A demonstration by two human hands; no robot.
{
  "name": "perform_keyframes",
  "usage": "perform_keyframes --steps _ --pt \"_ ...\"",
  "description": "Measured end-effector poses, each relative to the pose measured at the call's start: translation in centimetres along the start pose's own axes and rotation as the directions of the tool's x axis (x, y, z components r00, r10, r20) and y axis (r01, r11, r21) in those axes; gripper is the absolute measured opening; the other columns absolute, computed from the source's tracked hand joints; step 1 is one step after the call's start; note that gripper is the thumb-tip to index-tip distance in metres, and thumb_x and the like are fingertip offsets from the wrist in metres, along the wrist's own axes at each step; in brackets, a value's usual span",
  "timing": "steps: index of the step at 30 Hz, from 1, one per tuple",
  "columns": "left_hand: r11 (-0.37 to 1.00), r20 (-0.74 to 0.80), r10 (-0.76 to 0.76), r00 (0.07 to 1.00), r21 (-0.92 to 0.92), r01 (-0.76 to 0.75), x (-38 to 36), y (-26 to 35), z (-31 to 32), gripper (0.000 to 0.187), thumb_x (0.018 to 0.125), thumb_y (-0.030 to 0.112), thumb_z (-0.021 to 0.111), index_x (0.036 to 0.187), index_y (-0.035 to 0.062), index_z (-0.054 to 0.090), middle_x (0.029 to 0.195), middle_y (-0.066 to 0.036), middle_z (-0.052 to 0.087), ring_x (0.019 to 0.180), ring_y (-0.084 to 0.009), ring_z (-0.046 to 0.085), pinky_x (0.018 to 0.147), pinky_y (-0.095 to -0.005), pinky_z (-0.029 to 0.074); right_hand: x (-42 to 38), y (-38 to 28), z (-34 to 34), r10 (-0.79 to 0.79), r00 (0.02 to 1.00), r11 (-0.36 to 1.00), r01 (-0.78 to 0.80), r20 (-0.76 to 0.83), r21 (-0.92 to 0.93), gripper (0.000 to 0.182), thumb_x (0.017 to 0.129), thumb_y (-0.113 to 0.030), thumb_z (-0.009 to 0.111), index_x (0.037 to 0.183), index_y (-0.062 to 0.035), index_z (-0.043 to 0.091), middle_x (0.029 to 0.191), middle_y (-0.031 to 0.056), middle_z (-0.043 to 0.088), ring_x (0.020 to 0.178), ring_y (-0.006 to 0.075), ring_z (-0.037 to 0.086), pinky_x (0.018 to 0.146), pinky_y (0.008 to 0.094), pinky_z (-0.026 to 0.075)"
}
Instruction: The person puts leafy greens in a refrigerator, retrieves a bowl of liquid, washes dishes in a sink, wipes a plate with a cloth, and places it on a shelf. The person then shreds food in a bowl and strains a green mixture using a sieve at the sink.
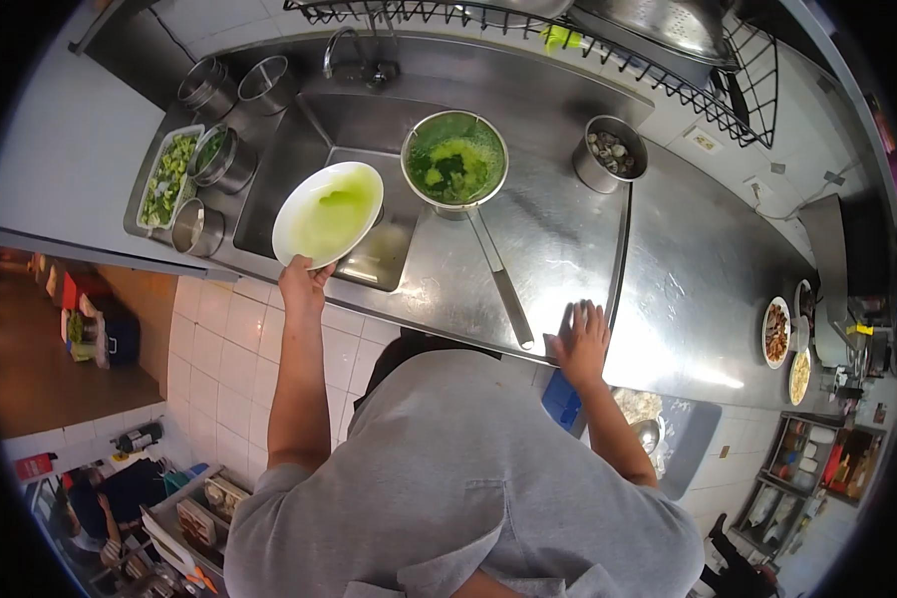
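Observation:
My left hand (pixel 304 280) grips the near rim of a white bowl (pixel 304 236) tilted over the sink (pixel 401 239); green liquid coats its inside. To the right of the bowl, a round strainer (pixel 456 164) holding green, frothy contents rests on top of a pot, its long handle (pixel 508 304) reaching toward the counter's front edge. My right hand (pixel 581 339) lies on the steel counter (pixel 558 259) near that handle's end, fingers spread and holding nothing.
Metal pots (pixel 266 86) and a tray of chopped greens (pixel 169 179) stand left of the sink. A pot of shells (pixel 611 154) sits at the back right. Overhead hangs a wire rack (pixel 658 80); plates of food (pixel 776 334) are far right.

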State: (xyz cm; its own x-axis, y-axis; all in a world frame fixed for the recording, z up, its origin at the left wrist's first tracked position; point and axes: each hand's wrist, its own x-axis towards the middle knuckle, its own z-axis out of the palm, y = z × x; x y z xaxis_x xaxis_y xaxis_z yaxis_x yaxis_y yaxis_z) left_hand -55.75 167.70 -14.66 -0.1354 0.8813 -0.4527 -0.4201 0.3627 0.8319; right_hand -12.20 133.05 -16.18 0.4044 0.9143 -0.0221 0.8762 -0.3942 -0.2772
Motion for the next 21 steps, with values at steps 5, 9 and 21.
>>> perform_keyframes --steps 5,9,21 --pt "0.997 0.013 -0.069 0.998 0.018 0.069 2.5 1.2 -0.7 0.039 0.091 0.005 0.051 0.128 -0.008 0.057 0.116 -0.019 0.069 0.094 -0.0301 0.074 0.075 -0.0377 0.066 0.1 -3.3 3.0 0.008 0.986 0.999 0.0 0.166 -0.051 0.084 0.1 -0.048 0.061 0.165 -0.005 0.03 0.173 0.0225 0.02 0.16 0.0481 0.012 0.125 0.0662 0.016" --pt "0.981 0.09 -0.161 0.983 0.122 0.149 8.3 1.9 -1.6 0.04 0.092 0.005 0.05 0.13 -0.0065 0.057 0.117 -0.018 0.07 0.096 -0.0297 0.075 0.079 -0.0383 0.069 6.3 -10.3 5.7 0.0 0.996 1.0 0.003 0.089 -0.028 0.103 0.092 -0.067 0.063 0.163 0.0003 0.031 0.173 0.0236 0.021 0.16 0.0491 0.013 0.125 0.067 0.016" --pt "0.941 0.33 -0.243 0.912 0.307 0.139 21.1 9.8 -6.1 0.049 0.088 0.002 0.055 0.137 -0.0005 0.053 0.116 -0.019 0.07 0.088 -0.0315 0.076 0.061 -0.0397 0.067 18.0 -35.3 15.0 0.005 1.0 0.999 -0.005 -0.005 -0.053 0.091 0.099 -0.052 0.062 0.162 0.0056 0.029 0.172 0.0266 0.02 0.16 0.0429 0.018 0.128 0.0561 0.018"
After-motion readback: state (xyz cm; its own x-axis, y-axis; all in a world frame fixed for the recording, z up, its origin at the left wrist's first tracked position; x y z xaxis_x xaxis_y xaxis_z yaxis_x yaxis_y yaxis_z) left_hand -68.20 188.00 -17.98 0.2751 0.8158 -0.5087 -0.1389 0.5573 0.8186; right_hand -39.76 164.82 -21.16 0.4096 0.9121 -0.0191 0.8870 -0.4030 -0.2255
